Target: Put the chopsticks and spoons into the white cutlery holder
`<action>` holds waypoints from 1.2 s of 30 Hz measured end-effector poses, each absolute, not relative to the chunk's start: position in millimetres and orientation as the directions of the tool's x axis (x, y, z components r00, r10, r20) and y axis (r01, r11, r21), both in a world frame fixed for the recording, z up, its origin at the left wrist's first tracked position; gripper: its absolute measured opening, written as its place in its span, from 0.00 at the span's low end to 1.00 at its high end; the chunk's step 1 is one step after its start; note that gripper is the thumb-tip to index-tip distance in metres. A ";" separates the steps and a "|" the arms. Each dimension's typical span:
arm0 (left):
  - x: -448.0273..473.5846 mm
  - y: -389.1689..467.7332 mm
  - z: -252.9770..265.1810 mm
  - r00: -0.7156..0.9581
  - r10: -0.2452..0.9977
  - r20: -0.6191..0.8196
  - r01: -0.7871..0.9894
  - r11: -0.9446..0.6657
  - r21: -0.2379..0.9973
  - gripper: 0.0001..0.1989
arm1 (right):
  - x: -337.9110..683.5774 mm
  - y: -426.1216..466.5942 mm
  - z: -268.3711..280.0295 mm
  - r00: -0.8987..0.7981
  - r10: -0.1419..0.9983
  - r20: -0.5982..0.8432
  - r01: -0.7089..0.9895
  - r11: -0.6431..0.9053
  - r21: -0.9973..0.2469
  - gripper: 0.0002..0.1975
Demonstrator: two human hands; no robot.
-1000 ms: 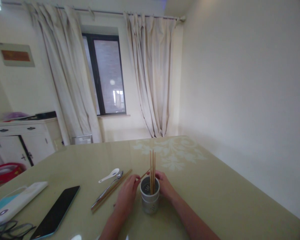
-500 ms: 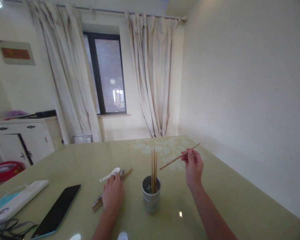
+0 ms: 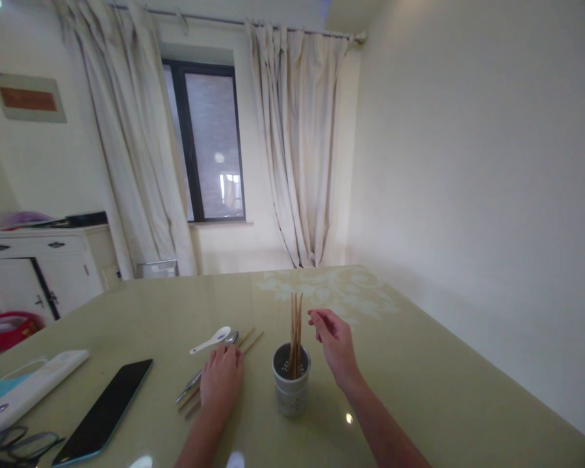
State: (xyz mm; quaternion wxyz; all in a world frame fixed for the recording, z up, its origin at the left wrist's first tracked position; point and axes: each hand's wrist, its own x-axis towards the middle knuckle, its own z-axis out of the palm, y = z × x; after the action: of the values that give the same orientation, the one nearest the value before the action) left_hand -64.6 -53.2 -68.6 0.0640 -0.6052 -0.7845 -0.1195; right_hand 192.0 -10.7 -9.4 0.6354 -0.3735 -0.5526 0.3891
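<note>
My left hand (image 3: 221,376) lies over two wooden chopsticks (image 3: 253,343) and a metal spoon (image 3: 231,338) on the table, its fingers bent down around them; its fingertips are partly hidden. Just beyond it is a white spoon (image 3: 211,340). To the right, a grey perforated utensil holder (image 3: 291,395) stands upright with several chopsticks (image 3: 296,331) leaning inside. My right hand (image 3: 336,344) hovers right of the chopstick tops, fingers loosely curled and slightly apart, with nothing visible in them.
A black phone-like tablet (image 3: 104,409) lies on the glossy green table (image 3: 443,390) at the left. Beside it are a white power strip-like bar (image 3: 39,390) and a tangled dark cable (image 3: 17,445). A wall (image 3: 492,195) borders the table's right side.
My right hand moved left to the holder and let go of its chopstick, which now stands among the others. Under my left hand, the two chopsticks have spread apart.
</note>
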 end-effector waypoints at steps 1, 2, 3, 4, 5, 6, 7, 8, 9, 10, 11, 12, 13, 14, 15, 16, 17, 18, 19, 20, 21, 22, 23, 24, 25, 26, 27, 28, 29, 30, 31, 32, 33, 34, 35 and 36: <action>-62.0 -53.5 -68.6 -0.239 0.938 0.252 0.969 0.216 0.118 0.15 | 191.9 -7.8 -15.9 0.116 0.914 0.389 -0.070 0.398 -0.915 0.22; -59.0 -53.6 -68.5 -0.216 0.942 0.258 0.974 0.188 0.129 0.16 | 191.3 -4.9 -23.0 0.124 0.925 0.358 -0.069 0.368 -0.927 0.22; -55.5 -53.4 -68.4 -0.192 0.946 0.261 0.976 0.157 0.150 0.16 | 190.0 -2.1 -30.3 0.113 0.939 0.324 -0.076 0.333 -0.940 0.22; -52.0 -53.0 -68.5 -0.170 0.951 0.257 0.975 0.124 0.185 0.17 | 187.8 0.4 -37.5 0.087 0.954 0.287 -0.086 0.294 -0.952 0.22; -48.5 -52.3 -68.6 -0.151 0.956 0.250 0.967 0.091 0.239 0.18 | 184.7 2.5 -44.2 0.053 0.966 0.254 -0.095 0.258 -0.961 0.23; -45.1 -51.5 -68.8 -0.136 0.961 0.243 0.949 0.056 0.309 0.18 | 180.8 3.9 -49.9 0.014 0.974 0.227 -0.103 0.227 -0.968 0.24; -42.0 -50.6 -69.1 -0.120 0.963 0.242 0.921 0.017 0.388 0.18 | 176.3 4.6 -54.5 -0.028 0.978 0.207 -0.111 0.202 -0.973 0.25; -39.2 -49.8 -69.3 -0.103 0.962 0.254 0.883 -0.029 0.468 0.18 | 171.7 4.6 -57.8 -0.072 0.979 0.192 -0.119 0.182 -0.976 0.26; -36.5 -49.1 -69.3 -0.081 0.957 0.277 0.839 -0.085 0.538 0.18 | 167.2 4.0 -59.7 -0.118 0.977 0.178 -0.130 0.162 -0.978 0.26; -34.0 -48.7 -69.1 -0.052 0.950 0.308 0.789 -0.149 0.596 0.17 | 163.1 2.9 -60.6 -0.165 0.972 0.166 -0.142 0.143 -0.979 0.27; -31.5 -48.6 -68.5 -0.021 0.940 0.341 0.738 -0.216 0.640 0.17 | 159.6 1.5 -60.8 -0.206 0.966 0.157 -0.154 0.127 -0.980 0.27; -29.1 -48.7 -67.7 0.012 0.927 0.374 0.687 -0.279 0.671 0.17 | 156.8 0.0 -60.5 -0.238 0.959 0.152 -0.165 0.114 -0.980 0.28; -26.8 -49.0 -66.7 0.045 0.915 0.400 0.639 -0.334 0.693 0.18 | 154.8 -1.4 -60.1 -0.260 0.954 0.149 -0.174 0.106 -0.979 0.28; -24.8 -49.3 -65.7 0.073 0.904 0.421 0.598 -0.377 0.707 0.18 | 153.7 -2.4 -59.6 -0.272 0.950 0.150 -0.182 0.102 -0.978 0.28; -23.3 -49.4 -64.7 0.098 0.895 0.434 0.570 -0.408 0.713 0.18 | 153.5 -2.8 -58.9 -0.278 0.948 0.152 -0.189 0.102 -0.977 0.28; -22.6 -49.2 -64.0 0.119 0.890 0.441 0.561 -0.426 0.709 0.18 | 154.6 -2.4 -57.8 -0.283 0.946 0.157 -0.194 0.103 -0.976 0.27; -23.2 -48.6 -63.4 0.127 0.888 0.442 0.577 -0.428 0.695 0.18 | 157.0 -1.3 -55.7 -0.271 0.949 0.164 -0.202 0.110 -0.973 0.27; -25.3 -47.7 -63.2 0.115 0.892 0.438 0.622 -0.408 0.669 0.18 | 161.2 0.4 -52.3 -0.232 0.957 0.176 -0.217 0.126 -0.968 0.27; -28.9 -46.8 -63.3 0.080 0.897 0.434 0.691 -0.364 0.625 0.18 | 167.4 2.7 -47.1 -0.157 0.968 0.196 -0.238 0.156 -0.959 0.27; -34.1 -46.1 -63.7 0.025 0.901 0.433 0.775 -0.291 0.562 0.18 | 175.7 5.1 -40.2 -0.046 0.974 0.222 -0.258 0.203 -0.945 0.28; -40.6 -45.7 -64.4 -0.039 0.900 0.435 0.856 -0.195 0.480 0.18 | 185.9 7.3 -31.5 0.106 0.962 0.253 -0.274 0.273 -0.922 0.28; -47.9 -46.0 -65.4 -0.103 0.892 0.440 0.918 -0.085 0.387 0.18 | 197.5 9.0 -21.6 0.258 0.921 0.292 -0.266 0.358 -0.895 0.28; -55.3 -46.8 -66.7 -0.157 0.882 0.445 0.956 0.022 0.294 0.18 | 209.8 9.8 -11.2 0.386 0.858 0.339 -0.231 0.445 -0.865 0.27; -62.3 -48.2 -68.3 -0.195 0.874 0.445 0.972 0.110 0.209 0.18 | 221.8 9.5 -0.9 0.484 0.784 0.389 -0.193 0.528 -0.827 0.26; -68.4 -49.8 -70.1 -0.224 0.869 0.440 0.973 0.179 0.142 0.18 | 232.4 8.1 8.4 0.558 0.710 0.429 -0.164 0.601 -0.782 0.25; -73.2 -51.5 -71.8 -0.251 0.867 0.430 0.968 0.232 0.097 0.18 | 240.7 5.6 16.1 0.591 0.669 0.450 -0.165 0.647 -0.744 0.24; -76.5 -52.9 -73.3 -0.273 0.867 0.416 0.961 0.269 0.072 0.18 | 246.1 2.1 21.8 0.597 0.654 0.464 -0.178 0.672 -0.718 0.23; -78.5 -53.8 -74.4 -0.293 0.867 0.402 0.954 0.294 0.060 0.18 | 248.2 -2.1 25.5 0.577 0.664 0.476 -0.198 0.679 -0.707 0.22; -79.2 -54.4 -75.0 -0.305 0.869 0.389 0.949 0.309 0.054 0.17 | 247.2 -6.7 27.3 0.539 0.688 0.487 -0.218 0.672 -0.708 0.21; -78.9 -54.7 -74.9 -0.312 0.872 0.377 0.947 0.316 0.051 0.17 | 243.4 -11.3 27.5 0.485 0.718 0.500 -0.229 0.655 -0.720 0.20; -78.0 -54.7 -74.1 -0.312 0.877 0.364 0.947 0.318 0.046 0.16 | 237.5 -15.8 26.8 0.419 0.750 0.512 -0.228 0.633 -0.740 0.20; -76.5 -54.8 -72.6 -0.307 0.885 0.349 0.949 0.314 0.039 0.16 | 230.5 -19.8 25.3 0.344 0.780 0.523 -0.216 0.608 -0.764 0.19; -74.7 -55.0 -70.5 -0.300 0.895 0.329 0.951 0.308 0.031 0.16 | 223.1 -23.1 23.3 0.260 0.807 0.530 -0.194 0.581 -0.790 0.19; -72.6 -55.5 -68.0 -0.293 0.906 0.304 0.953 0.301 0.023 0.16 | 216.0 -25.5 20.9 0.176 0.829 0.530 -0.162 0.556 -0.816 0.20; -70.5 -56.2 -65.3 -0.286 0.917 0.279 0.956 0.293 0.017 0.17 | 209.7 -27.0 18.1 0.104 0.847 0.522 -0.123 0.531 -0.838 0.20; -68.3 -57.0 -62.7 -0.280 0.926 0.255 0.958 0.286 0.012 0.17 | 204.4 -27.4 14.6 0.056 0.861 0.506 -0.084 0.509 -0.857 0.22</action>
State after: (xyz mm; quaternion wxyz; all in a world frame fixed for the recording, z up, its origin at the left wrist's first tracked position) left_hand -68.3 -57.0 -62.7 0.0997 -0.5917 -0.7958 -0.0816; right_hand 204.4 -27.4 14.6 0.6454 -0.3339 -0.5813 0.3661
